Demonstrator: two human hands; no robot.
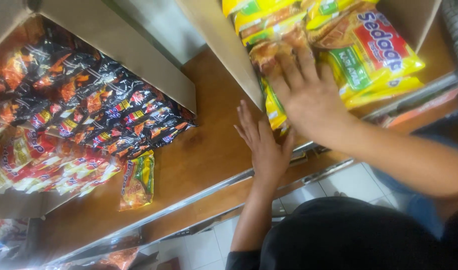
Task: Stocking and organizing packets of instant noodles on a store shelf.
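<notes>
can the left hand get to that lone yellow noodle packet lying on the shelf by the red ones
Probably yes. The left hand lies flat and empty on the wooden shelf, and only bare shelf shows between it and the lone yellow packet. The right hand presses the yellow packets elsewhere.

Black-and-orange snack packets [104, 107], red packets [44, 165], one lone green-and-orange packet [138, 180] on a wooden shelf [199, 160]

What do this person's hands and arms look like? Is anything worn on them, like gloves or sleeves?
Both hands are bare: no gloves, rings or watch show on the left hand or the right hand. The forearms are uncovered too. A dark sleeve edge shows only near the left elbow, at the bottom of the picture.
</notes>
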